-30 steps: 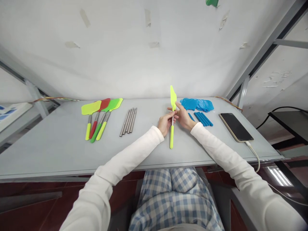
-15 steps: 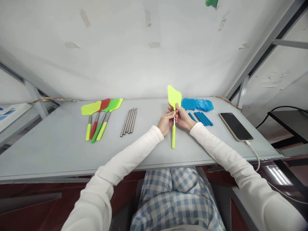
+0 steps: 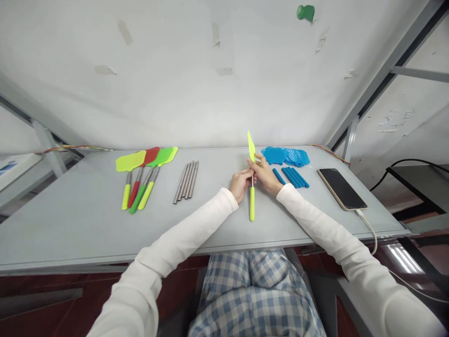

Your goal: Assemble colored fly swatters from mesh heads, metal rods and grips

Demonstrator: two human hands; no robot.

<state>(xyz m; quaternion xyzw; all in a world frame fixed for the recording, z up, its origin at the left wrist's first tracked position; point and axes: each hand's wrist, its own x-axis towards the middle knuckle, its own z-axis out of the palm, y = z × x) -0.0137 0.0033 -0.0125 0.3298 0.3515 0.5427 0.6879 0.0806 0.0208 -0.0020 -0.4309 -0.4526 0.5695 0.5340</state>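
Note:
A yellow-green fly swatter stands near upright between my hands above the table, its head turned almost edge-on and its grip pointing at me. My left hand is closed around its metal rod. Higher up, my right hand pinches the swatter where the head meets the rod; the fingers partly hide that joint. To the right of my right hand lie blue swatter heads in an overlapping pile and several blue grips. Several bare metal rods lie side by side to the left.
Several whole fly swatters in yellow, red and green lie fanned out on the left of the grey table. A phone with a white charging cable rests at the right. A white wall rises behind the table.
The swatter has turned about its length, so its head shows edge-on instead of broad side. My right hand has shifted its grip around the head's base. The view has tilted slightly upward.

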